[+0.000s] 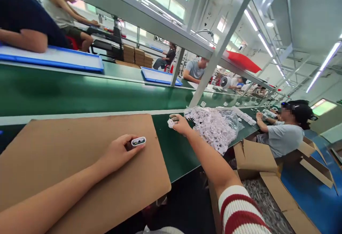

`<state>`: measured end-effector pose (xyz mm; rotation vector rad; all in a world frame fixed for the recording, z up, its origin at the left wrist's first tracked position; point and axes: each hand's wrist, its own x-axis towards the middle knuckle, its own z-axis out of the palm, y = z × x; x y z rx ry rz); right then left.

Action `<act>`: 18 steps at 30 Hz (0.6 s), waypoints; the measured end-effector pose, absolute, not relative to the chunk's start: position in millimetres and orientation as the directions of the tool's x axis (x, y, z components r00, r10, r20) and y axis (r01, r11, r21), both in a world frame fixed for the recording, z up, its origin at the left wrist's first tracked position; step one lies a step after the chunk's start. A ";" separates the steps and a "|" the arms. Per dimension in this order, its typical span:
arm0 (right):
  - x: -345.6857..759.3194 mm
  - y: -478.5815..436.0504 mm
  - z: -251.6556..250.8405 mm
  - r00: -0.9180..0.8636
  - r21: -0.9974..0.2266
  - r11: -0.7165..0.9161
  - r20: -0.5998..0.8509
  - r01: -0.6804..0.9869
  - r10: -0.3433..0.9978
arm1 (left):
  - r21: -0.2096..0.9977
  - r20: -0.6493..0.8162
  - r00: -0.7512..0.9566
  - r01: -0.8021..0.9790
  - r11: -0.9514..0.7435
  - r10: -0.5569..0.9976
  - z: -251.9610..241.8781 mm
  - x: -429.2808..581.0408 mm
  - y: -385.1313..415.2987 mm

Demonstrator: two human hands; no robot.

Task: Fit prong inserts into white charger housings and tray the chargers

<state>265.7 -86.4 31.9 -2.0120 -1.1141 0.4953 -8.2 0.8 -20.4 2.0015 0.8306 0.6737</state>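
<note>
My left hand (117, 152) is closed around a small white oval plastic housing (139, 141), just over the cardboard sheet (88, 177). The housing's open end faces up and shows dark and greenish parts inside. Between the fingers of my right hand (182, 124) is a small white plastic piece (171, 122), held above the green table strip to the right of the cardboard. Beside that hand lies a heap of small white plastic parts (213, 125), partly on a clear plastic bag (235, 120).
Behind the bench runs a green conveyor belt (120, 100) with scattered white pieces. A slanted metal post (213, 70) rises beyond my right hand. Open cardboard boxes (255, 159) stand below at the right, near a seated co-worker (280, 134). Blue-rimmed trays (53, 68) sit across the belt.
</note>
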 end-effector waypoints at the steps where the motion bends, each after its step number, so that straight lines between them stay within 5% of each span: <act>1: 253.6 -79.4 30.9 0.500 -0.811 -0.277 0.021 0.515 0.866 | 0.847 0.180 0.619 0.299 -0.441 0.765 -20.5 -8.1 2.2; 5: 208.0 -53.2 30.1 0.256 -0.983 -0.055 -0.008 0.177 0.967 | 0.834 0.261 0.524 0.301 -0.463 0.811 -25.5 -9.5 11.1; 8: 185.7 -40.0 29.7 0.172 -0.999 0.001 -0.008 -0.052 0.985 | 0.864 0.206 0.521 0.302 -0.404 0.829 -30.2 -11.8 16.5; 18: 158.5 -39.0 11.2 0.301 -0.998 0.019 0.035 0.055 0.953 | 0.859 0.211 0.557 0.287 -0.424 0.804 -28.7 -11.4 17.0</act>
